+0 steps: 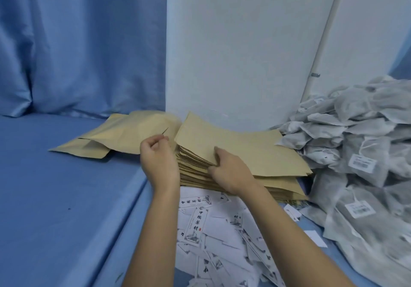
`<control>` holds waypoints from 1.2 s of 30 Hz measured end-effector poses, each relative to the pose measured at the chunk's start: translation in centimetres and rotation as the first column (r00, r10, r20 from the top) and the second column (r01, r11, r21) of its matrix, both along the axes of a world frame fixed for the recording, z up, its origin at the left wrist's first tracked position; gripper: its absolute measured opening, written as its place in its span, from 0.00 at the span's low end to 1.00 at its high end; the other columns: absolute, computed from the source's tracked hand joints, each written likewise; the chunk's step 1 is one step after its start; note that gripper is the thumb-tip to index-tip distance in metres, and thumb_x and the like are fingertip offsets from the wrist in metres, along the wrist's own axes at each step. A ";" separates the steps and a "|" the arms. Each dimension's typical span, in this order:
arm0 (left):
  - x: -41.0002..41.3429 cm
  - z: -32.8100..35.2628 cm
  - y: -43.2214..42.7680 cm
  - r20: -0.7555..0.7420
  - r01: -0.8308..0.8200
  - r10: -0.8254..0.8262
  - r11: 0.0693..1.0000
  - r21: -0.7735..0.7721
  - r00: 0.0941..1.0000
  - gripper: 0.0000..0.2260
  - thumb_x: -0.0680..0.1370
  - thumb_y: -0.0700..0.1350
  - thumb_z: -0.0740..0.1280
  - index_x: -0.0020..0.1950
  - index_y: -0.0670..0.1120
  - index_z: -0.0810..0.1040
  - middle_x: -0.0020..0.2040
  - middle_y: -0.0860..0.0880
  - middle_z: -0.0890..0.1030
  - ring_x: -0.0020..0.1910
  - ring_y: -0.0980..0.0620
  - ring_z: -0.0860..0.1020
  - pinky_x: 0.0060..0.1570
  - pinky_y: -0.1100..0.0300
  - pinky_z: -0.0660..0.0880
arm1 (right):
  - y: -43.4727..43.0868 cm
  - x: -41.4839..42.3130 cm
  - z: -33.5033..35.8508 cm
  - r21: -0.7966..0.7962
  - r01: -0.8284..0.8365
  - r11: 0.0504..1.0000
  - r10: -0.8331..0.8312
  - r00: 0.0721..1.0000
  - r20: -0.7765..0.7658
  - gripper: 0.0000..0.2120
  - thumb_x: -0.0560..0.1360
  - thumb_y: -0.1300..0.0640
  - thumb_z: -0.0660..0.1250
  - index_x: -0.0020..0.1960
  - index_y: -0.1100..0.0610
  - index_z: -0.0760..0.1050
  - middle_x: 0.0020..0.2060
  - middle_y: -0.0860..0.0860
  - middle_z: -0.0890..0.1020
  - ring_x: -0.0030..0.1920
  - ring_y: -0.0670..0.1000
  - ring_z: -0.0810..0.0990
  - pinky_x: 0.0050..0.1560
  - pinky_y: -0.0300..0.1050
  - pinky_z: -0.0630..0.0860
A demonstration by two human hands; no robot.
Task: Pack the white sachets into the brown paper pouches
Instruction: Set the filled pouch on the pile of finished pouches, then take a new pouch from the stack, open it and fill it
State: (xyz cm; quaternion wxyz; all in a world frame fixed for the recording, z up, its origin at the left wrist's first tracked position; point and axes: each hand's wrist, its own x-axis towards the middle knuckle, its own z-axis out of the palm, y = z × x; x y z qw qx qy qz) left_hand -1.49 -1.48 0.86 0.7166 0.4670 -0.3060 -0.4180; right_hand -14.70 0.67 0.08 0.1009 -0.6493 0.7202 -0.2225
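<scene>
Blue cloth is spread over the table (pixel 55 197), and a blue curtain (pixel 77 42) is hung behind it on the left, beside a white wall (pixel 233 42). A thick stack of brown paper pouches (pixel 282 188) is laid flat against the foot of that wall, straight ahead, probably so that one pouch can be taken at a time without reaching.

The near left corner of the top pouch (pixel 240 144) is pinched by the right hand (pixel 231 173), thumb on top and fingers tucked under the edge. The corner is raised a little off the sheets below, which suggests that a single pouch is being separated from the rest. The left hand (pixel 159 160) is held just beside the stack's left edge with its fingers curled and thumb against the forefinger. Whether anything is held in it cannot be told.

A few loose pouches (pixel 115 137) are spread on the cloth to the left of the stack, one with its mouth gaping. They seem to be set apart there so that they are not mixed with the unused ones, though whether they are filled cannot be seen.

The white sachets (pixel 355 135) are heaped at the right, touching the stack's far right edge and kept within reach of the right hand. None is seen in a hand or in a pouch being filled, so filling is judged not yet begun for this pouch. Printed paper slips (pixel 200 226) are scattered in front of the stack, under both forearms.
</scene>
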 end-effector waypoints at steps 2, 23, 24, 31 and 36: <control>-1.3 -0.5 1.1 0.002 -0.019 0.019 0.999 0.037 1.000 0.06 0.75 0.40 0.61 0.43 0.52 0.71 0.44 0.49 0.80 0.45 0.49 0.77 0.47 0.56 0.74 | 1.1 -0.4 -1.1 -0.063 -0.004 0.998 0.000 0.998 -0.059 0.21 0.72 0.59 0.62 0.65 0.61 0.69 0.56 0.59 0.79 0.56 0.61 0.75 0.54 0.49 0.72; -4.4 -1.5 4.8 0.444 0.284 0.036 0.721 -0.632 0.895 0.25 0.77 0.29 0.55 0.69 0.50 0.71 0.68 0.58 0.73 0.70 0.56 0.68 0.66 0.67 0.64 | 5.1 0.7 -2.2 -0.513 0.046 0.857 0.213 0.875 0.435 0.27 0.72 0.68 0.58 0.70 0.54 0.70 0.66 0.47 0.75 0.59 0.44 0.75 0.61 0.34 0.69; -4.5 -1.8 4.6 0.544 0.356 0.078 0.678 -0.643 0.836 0.27 0.76 0.26 0.55 0.69 0.48 0.70 0.70 0.55 0.71 0.72 0.53 0.66 0.70 0.60 0.62 | 5.3 0.3 -2.2 -0.503 0.079 0.861 0.209 0.846 0.490 0.26 0.73 0.67 0.58 0.69 0.53 0.71 0.64 0.46 0.77 0.49 0.42 0.77 0.53 0.29 0.71; -4.5 -3.0 3.8 0.960 0.587 0.041 0.784 -0.203 0.278 0.26 0.74 0.30 0.62 0.63 0.56 0.77 0.66 0.59 0.73 0.70 0.56 0.66 0.73 0.52 0.49 | 6.2 -2.8 -2.9 -0.203 0.367 0.908 0.279 -0.168 0.945 0.11 0.75 0.63 0.55 0.46 0.62 0.76 0.40 0.55 0.82 0.45 0.55 0.79 0.52 0.58 0.79; -5.0 -2.4 4.4 0.917 0.702 -0.352 0.700 0.127 0.186 0.21 0.71 0.51 0.74 0.63 0.58 0.76 0.66 0.63 0.71 0.70 0.63 0.61 0.70 0.62 0.55 | 7.2 -4.6 -3.0 -0.015 0.349 0.937 0.129 -0.304 0.944 0.09 0.78 0.65 0.54 0.47 0.64 0.72 0.32 0.56 0.83 0.33 0.53 0.83 0.30 0.47 0.80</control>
